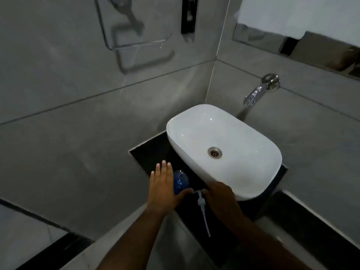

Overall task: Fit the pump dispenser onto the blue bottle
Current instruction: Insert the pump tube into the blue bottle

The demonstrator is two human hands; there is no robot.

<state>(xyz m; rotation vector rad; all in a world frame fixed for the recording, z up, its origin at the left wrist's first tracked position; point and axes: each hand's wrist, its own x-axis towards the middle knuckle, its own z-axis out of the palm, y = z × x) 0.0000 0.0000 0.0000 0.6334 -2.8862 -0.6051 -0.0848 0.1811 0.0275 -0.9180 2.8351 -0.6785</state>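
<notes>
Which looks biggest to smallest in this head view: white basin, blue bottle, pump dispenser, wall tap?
1. White basin, clearly largest.
2. Pump dispenser and wall tap: look alike, unranked.
3. Blue bottle, partly hidden by the left hand.

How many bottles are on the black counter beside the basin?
1: the blue bottle stands on the black counter left of the white basin, beside the left hand. Hands may hide others.

The blue bottle is translucent and stands upright on the dark table just beside the white basin. The white pump dispenser hangs off the bottle, its long tube slanting downward.
</notes>
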